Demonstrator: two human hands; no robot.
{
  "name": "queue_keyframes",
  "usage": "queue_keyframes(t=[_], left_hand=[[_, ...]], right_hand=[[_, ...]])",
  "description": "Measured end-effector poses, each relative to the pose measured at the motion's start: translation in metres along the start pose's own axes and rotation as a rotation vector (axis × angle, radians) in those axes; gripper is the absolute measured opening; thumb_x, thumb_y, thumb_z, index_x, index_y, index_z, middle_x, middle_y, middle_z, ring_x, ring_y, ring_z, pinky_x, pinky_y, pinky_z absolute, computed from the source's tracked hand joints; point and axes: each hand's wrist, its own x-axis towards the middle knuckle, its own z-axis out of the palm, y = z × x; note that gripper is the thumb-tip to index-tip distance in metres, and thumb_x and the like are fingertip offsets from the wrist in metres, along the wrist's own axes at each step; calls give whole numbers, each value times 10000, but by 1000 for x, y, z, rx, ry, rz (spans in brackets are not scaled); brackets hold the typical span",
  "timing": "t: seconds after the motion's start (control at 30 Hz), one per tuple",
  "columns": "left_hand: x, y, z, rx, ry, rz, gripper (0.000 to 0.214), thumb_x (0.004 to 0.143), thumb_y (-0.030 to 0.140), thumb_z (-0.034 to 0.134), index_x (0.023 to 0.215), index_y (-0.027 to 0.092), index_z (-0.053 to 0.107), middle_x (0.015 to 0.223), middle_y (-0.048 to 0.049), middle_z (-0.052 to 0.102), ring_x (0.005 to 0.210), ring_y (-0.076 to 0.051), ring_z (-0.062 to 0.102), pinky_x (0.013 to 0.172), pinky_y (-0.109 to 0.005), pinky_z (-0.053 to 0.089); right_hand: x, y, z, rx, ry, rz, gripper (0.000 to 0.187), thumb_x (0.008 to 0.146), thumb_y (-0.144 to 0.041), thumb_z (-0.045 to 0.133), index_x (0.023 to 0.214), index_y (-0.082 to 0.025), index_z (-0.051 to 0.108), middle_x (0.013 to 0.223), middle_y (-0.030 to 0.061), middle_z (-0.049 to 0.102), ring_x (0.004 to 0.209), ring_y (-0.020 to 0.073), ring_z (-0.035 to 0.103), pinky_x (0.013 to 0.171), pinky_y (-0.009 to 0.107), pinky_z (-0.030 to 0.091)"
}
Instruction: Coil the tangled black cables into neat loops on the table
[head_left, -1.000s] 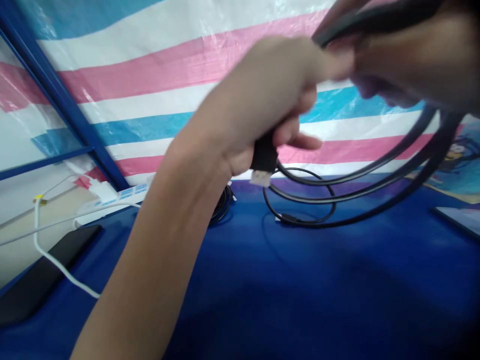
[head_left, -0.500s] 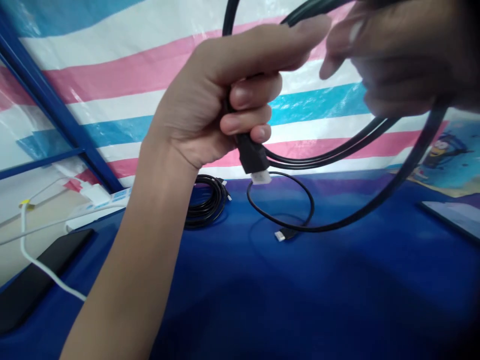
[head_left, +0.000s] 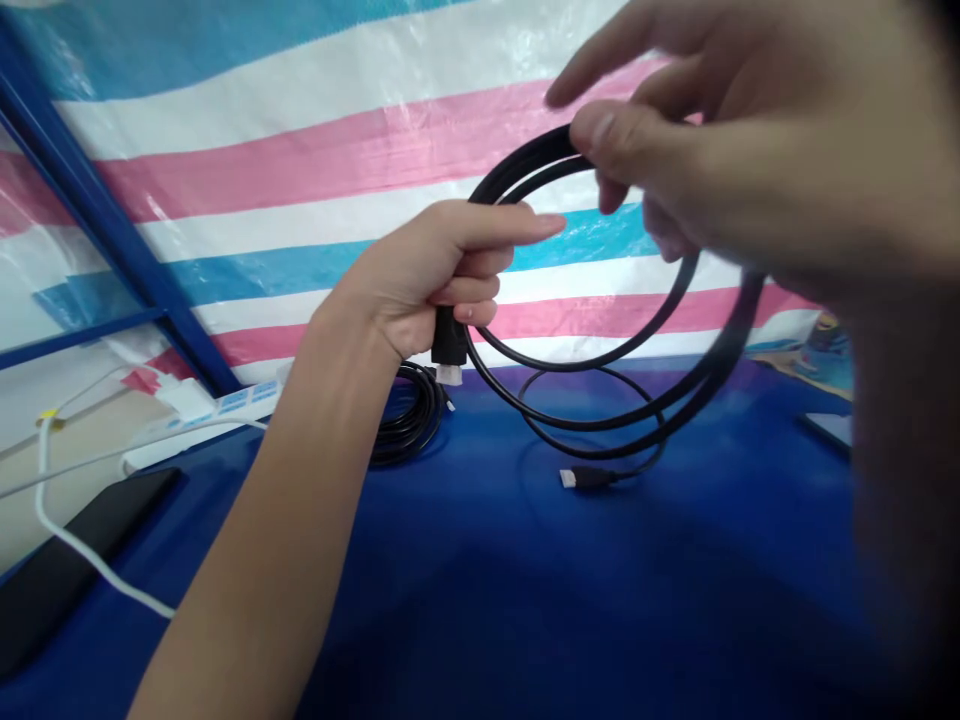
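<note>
My left hand (head_left: 435,275) is closed round one end of a black flat cable (head_left: 600,420), its plug (head_left: 450,352) sticking out below my fingers with a silver tip. My right hand (head_left: 720,150) pinches the top of the cable's loops between thumb and fingers, up close to the camera. The loops hang between both hands in the air. The cable's other plug (head_left: 581,478) lies on the blue tabletop (head_left: 525,600) beneath them.
A second coiled black cable (head_left: 409,415) lies on the table behind my left wrist. A white power strip (head_left: 202,420) and white cord (head_left: 82,555) sit at the left edge beside a black flat object (head_left: 67,560). A striped plastic sheet (head_left: 300,150) hangs behind.
Both hands have come down and away from the camera. My right hand moved left onto the top of the loops, and the coil has drawn tighter between the hands.
</note>
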Motion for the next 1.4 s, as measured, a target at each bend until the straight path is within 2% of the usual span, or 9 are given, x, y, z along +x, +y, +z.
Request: queue_keyframes(t=[0.1, 0.27, 0.53, 0.67, 0.83, 0.97, 1.07, 1.3, 1.4], left_hand=[[-1, 4, 1, -87, 34, 66, 271, 948, 355, 468, 744, 177, 457, 467, 94, 178, 303, 11, 141, 342, -155, 138], [-2, 13, -3, -156, 101, 103, 340, 991, 419, 349, 796, 178, 490, 457, 92, 171, 282, 17, 156, 336, -144, 132], [-4, 6, -10, 14, 41, 8, 184, 910, 247, 466, 773, 147, 538, 509, 40, 409, 358, -32, 373, 385, -163, 380], [-2, 3, 2, 30, 64, -19, 211, 880, 279, 487, 694, 181, 472, 464, 66, 257, 334, -24, 174, 304, -150, 156], [-1, 9, -2, -38, 299, 155, 274, 906, 291, 457, 686, 147, 537, 440, 83, 170, 342, -21, 95, 308, -164, 88], [-1, 11, -16, -180, 454, 211, 276, 906, 293, 441, 683, 150, 518, 434, 86, 166, 333, -21, 104, 312, -164, 117], [-1, 8, -21, -168, 387, 166, 358, 940, 364, 388, 702, 146, 543, 437, 82, 153, 337, -25, 117, 323, -165, 144], [-6, -2, -13, 255, -23, 90, 372, 803, 388, 685, 629, 163, 445, 526, 54, 296, 409, 14, 194, 349, -125, 114], [-7, -1, -14, 199, 0, 155, 345, 835, 326, 654, 620, 146, 453, 532, 53, 295, 413, 19, 183, 350, -129, 81]], right_hand=[[-1, -8, 3, -351, -6, -91, 281, 943, -246, 414, 1045, -221, 675, 822, -42, 587, 775, 60, 530, 642, 276, 337], [-1, -11, 15, -212, 39, -165, 353, 951, -224, 401, 1265, -240, 563, 1123, -20, 607, 1006, 105, 554, 834, 241, 391], [0, -6, 20, 21, -144, -81, 359, 966, -317, 444, 669, -128, 513, 543, -36, 349, 485, 21, 300, 502, 210, 227], [-1, -7, 21, -11, -136, -59, 316, 957, -310, 480, 696, -133, 508, 579, -22, 421, 487, 32, 299, 501, 235, 206], [-3, -10, 32, 377, -11, 148, 383, 917, -509, 490, 740, -170, 515, 569, 0, 443, 454, 78, 396, 415, 239, 292], [-3, -7, 48, 824, -31, 333, 410, 852, -584, 548, 815, -175, 546, 509, -56, 242, 402, 56, 219, 377, 229, 299], [-4, -4, 51, 865, -82, 377, 454, 861, -608, 516, 725, -177, 475, 478, -67, 201, 377, 42, 162, 347, 211, 206], [-5, -4, 39, 221, -433, 99, 384, 884, -317, 551, 572, -147, 407, 479, -29, 318, 400, 17, 253, 324, 152, 162], [-5, -3, 41, 446, -453, 109, 358, 907, -362, 516, 626, -161, 423, 490, -31, 341, 393, 34, 302, 337, 168, 230]])
